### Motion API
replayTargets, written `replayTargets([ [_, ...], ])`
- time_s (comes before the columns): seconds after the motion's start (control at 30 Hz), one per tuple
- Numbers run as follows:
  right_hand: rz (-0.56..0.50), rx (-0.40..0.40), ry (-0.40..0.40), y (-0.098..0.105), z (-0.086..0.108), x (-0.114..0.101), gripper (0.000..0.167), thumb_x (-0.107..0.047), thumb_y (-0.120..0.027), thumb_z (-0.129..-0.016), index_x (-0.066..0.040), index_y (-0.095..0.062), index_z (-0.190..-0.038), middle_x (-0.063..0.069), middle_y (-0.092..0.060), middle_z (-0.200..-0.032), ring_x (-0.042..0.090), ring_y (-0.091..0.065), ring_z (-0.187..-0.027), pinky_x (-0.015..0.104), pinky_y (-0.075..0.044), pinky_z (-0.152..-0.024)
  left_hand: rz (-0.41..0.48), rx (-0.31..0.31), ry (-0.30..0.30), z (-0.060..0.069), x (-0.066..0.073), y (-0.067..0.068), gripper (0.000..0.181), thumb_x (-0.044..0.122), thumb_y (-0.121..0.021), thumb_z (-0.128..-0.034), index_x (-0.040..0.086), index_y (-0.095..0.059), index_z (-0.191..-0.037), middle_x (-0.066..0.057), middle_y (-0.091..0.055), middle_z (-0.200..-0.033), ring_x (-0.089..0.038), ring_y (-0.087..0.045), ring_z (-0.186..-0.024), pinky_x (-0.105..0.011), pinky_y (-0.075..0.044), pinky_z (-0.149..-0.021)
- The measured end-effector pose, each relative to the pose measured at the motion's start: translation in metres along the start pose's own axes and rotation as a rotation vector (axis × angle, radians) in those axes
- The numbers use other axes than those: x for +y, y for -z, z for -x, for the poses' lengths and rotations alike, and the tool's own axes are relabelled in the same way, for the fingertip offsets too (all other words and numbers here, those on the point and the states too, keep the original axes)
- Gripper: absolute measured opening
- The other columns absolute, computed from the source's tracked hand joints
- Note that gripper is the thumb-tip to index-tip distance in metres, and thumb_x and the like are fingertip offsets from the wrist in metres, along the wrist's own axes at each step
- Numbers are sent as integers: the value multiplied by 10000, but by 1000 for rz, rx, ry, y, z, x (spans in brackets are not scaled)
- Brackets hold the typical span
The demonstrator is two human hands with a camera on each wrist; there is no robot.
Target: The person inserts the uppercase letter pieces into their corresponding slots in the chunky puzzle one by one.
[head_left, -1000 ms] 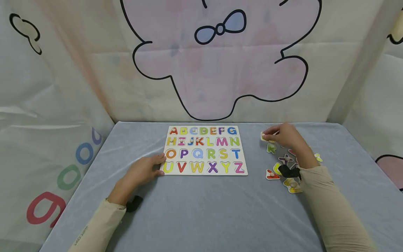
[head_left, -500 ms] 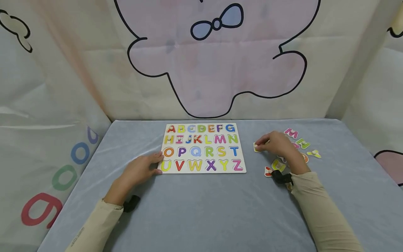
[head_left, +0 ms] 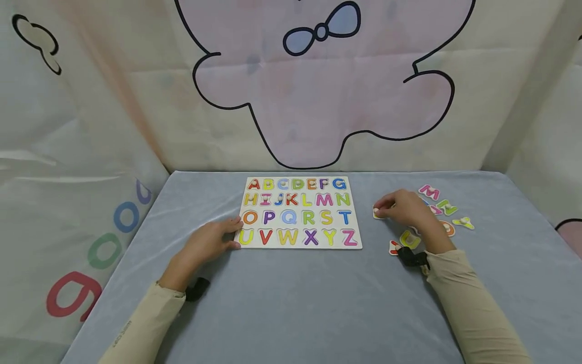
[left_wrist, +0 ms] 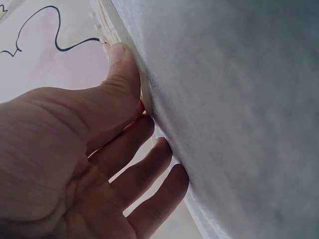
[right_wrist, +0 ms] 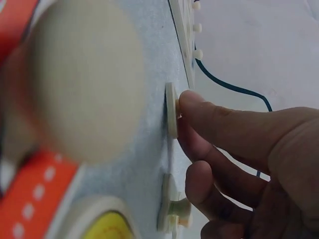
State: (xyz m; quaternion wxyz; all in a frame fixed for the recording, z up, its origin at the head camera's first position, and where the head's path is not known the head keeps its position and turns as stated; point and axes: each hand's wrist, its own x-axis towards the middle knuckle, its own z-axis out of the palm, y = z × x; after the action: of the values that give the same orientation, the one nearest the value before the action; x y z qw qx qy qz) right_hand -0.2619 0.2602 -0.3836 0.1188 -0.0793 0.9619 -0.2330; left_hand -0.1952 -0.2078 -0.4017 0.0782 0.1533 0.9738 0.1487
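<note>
An alphabet board (head_left: 299, 217) is laid flat on the worktop (head_left: 309, 303), with knobbed letters (head_left: 253, 184) seated in its upper rows. At its 8 o'clock corner it is gripped by the left hand (head_left: 206, 243), the thumb pressed to the edge. Well apart at the board's 3 o'clock, a letter piece (right_wrist: 172, 113) is pinched by its knob between thumb and forefinger of the right hand (head_left: 402, 208); its letter cannot be made out. Around that hand are scattered a pink M piece (head_left: 429, 192) at 2 o'clock, a green piece (head_left: 447, 208) at 3, an orange piece (head_left: 447, 228) at 4 and a yellow piece (head_left: 411, 240) near 6.
</note>
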Motion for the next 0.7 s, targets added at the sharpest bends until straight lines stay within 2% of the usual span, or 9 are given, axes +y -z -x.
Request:
replayTargets([
  [0.17, -9, 15, 9, 6, 2, -10, 278, -279, -748, -894, -100, -765, -1106, 73, -758, -997, 218, -604, -877, 268, -420, -658, -7, -2, -2, -2, 0, 1, 642, 247, -793, -834, 81, -557, -1407, -120, -517, -1487, -310, -494, -1388, -492, -430, -1091],
  [0.3, -7, 41, 50, 5, 3, -28, 274, -276, -738, -902, -99, -759, -1111, 60, -759, -988, 222, -616, -890, 267, -427, -661, -9, 8, -3, -3, 0, 0, 638, 257, -797, -827, 88, -571, -1398, -112, -525, -1483, -307, -502, -1382, -492, -435, -1081],
  [0.53, -57, 39, 102, -4, -13, -80, 256, -250, -717, -921, -111, -748, -1134, 58, -737, -1012, 230, -591, -907, 282, -457, -680, -10, 3, -8, -2, -1, -2, 638, 271, -797, -822, 86, -578, -1391, -106, -533, -1477, -298, -507, -1379, -484, -437, -1082],
  [0.7, -63, 52, 121, -9, -29, -115, 242, -245, -708, -932, -132, -747, -1143, 51, -747, -1059, 241, -621, -972, 339, -504, -770, -17, 26, -12, -3, 1, 1, 633, 273, -797, -822, 91, -582, -1389, -104, -539, -1473, -299, -516, -1371, -484, -446, -1071],
])
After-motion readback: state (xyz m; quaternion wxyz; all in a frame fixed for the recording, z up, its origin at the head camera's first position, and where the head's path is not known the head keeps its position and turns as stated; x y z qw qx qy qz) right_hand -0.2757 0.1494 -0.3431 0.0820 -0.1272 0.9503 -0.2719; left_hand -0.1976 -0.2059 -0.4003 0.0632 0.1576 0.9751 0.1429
